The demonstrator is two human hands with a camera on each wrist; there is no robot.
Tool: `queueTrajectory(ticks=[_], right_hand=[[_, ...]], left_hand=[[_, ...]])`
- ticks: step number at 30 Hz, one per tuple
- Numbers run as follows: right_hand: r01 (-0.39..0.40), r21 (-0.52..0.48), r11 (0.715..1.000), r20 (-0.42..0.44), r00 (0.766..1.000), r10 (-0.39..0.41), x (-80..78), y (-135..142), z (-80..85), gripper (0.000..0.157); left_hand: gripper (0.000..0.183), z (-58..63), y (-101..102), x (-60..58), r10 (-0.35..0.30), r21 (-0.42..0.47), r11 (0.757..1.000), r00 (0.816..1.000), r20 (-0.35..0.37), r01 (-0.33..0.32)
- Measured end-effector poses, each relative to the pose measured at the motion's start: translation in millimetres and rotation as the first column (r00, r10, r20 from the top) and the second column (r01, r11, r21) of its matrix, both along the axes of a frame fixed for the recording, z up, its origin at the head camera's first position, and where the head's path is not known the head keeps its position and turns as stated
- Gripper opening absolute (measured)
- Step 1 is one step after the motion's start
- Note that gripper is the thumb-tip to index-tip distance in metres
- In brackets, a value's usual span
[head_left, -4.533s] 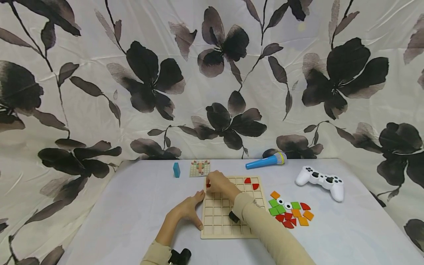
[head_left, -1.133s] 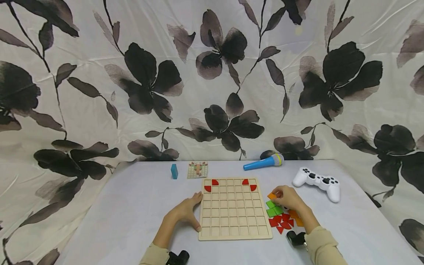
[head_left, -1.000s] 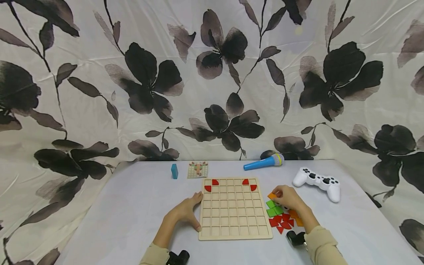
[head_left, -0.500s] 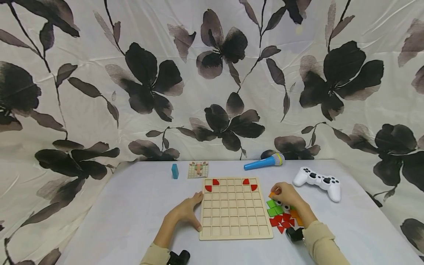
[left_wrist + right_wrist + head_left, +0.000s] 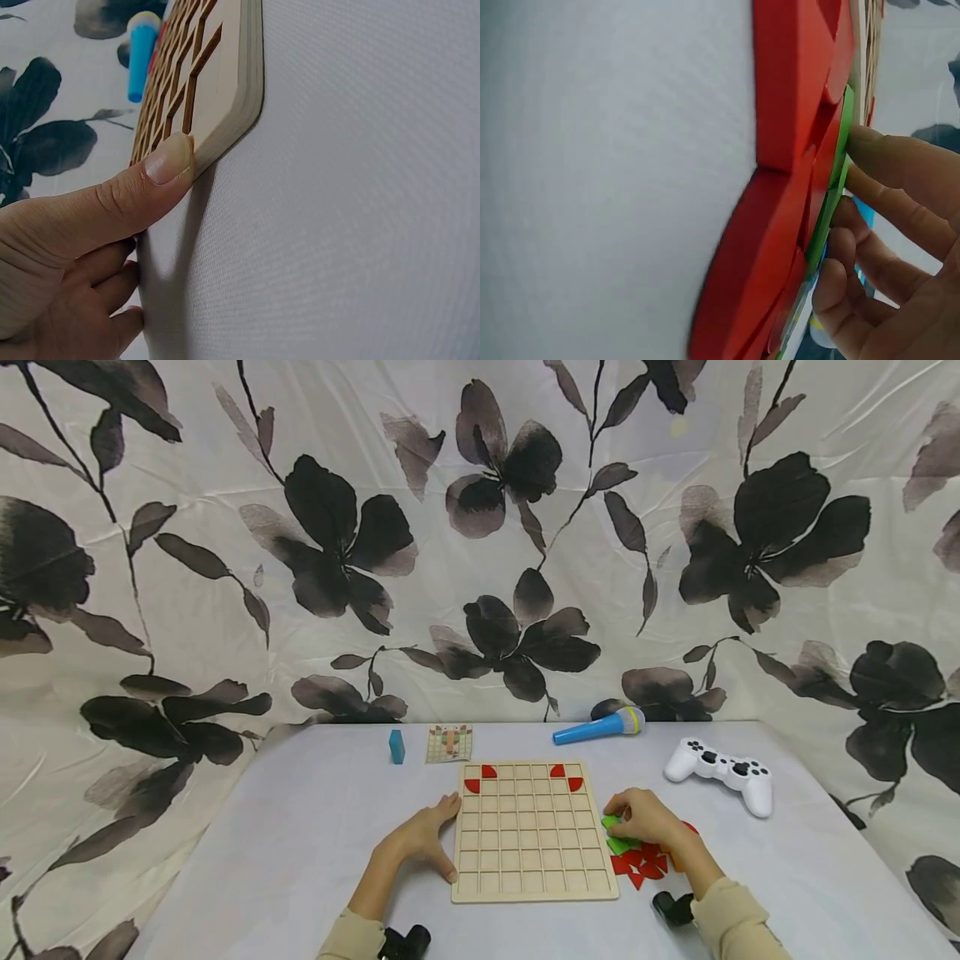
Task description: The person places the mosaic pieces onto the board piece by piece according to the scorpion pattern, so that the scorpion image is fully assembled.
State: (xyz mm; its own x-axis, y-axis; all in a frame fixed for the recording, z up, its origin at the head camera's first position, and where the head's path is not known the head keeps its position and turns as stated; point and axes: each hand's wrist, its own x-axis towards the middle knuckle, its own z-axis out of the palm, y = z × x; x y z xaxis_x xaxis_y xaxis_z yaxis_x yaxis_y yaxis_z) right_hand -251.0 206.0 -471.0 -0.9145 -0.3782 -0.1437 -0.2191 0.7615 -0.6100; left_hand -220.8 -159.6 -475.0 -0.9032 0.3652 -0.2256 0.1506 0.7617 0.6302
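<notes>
A square wooden grid board (image 5: pixel 536 894) lies flat on the table. My left hand (image 5: pixel 422 837) rests along its left side, thumb and fingers spread; in the left wrist view the thumb (image 5: pixel 166 161) touches the near corner. Red quarter-circle tiles sit in the far corners of the grid, two at the left (image 5: pixel 472 786) and two at the right (image 5: pixel 575 784). Right of the board, my right hand (image 5: pixel 647 818) pinches a green square tile (image 5: pixel 610 821) between thumb and fingers. Another green tile (image 5: pixel 621 846) lies just nearer, and the hand hides part of the pile.
Several red tiles (image 5: pixel 637 863) lie near the board's right edge, with an orange tile (image 5: pixel 612 802) partly behind my hand. Further back are a blue toy microphone (image 5: pixel 597 727), a patterned card (image 5: pixel 449 744) and a blue block (image 5: pixel 397 747). A white game controller (image 5: pixel 722 774) lies right.
Two red tiles came to rest in the board's far left corner as my right hand went from there to the pile. It then shifted from the orange tile to a green one. Left hand stays.
</notes>
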Motion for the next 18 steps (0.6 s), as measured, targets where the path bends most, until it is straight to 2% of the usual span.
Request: queueTrajectory(ticks=[8,13,18], right_hand=[[0.056,0.063,0.996,0.000,0.998,-0.056,-3.1,-5,1.6,0.032],[0.055,0.011,0.998,-0.034,0.998,-0.055,-11.2,-2,10.0,0.027],[-0.002,-0.055,0.998,-0.109,0.994,-0.004,-31.3,-7,16.1,0.026]], left_hand=[[0.116,-1.2,-1,0.7,-0.004,-0.011,1.000,1.000,0.001,0.004],[0.116,-1.2,0,1.6,0.000,0.006,1.000,1.000,0.000,0.000],[0.116,-1.8,-1,-0.1,0.005,0.003,1.000,1.000,0.004,-0.005]])
